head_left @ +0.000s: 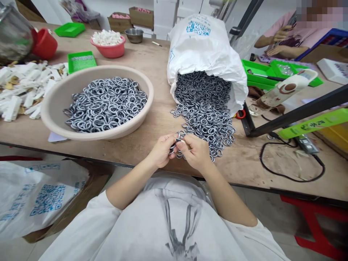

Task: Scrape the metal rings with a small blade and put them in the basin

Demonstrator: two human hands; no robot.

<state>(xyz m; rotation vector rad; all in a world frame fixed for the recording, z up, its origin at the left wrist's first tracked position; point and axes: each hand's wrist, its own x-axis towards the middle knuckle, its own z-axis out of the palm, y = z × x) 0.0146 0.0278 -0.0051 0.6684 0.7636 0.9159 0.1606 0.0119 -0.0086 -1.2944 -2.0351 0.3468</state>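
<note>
My left hand (164, 150) is closed around a few grey metallic-looking rings near the table's front edge. Fingers of my right hand (195, 151) meet it, pinching a small dark, flat piece (178, 140) whose kind I cannot make out; it touches or lies close to the held rings. Just beyond my right hand, a heap of loose grey rings (209, 121) spills from the mouth of a white woven sack (201, 47) lying on its side. To the left stands a wide beige basin (47, 108), partly filled with similar rings (108, 105).
White pieces (27, 87) are piled at the far left, near a green tray (92, 59) and a red bowl (108, 50). On the right are a black metal bar (299, 110), a cable (288, 180) and a bottle (288, 88). Another person (288, 40) sits across the table.
</note>
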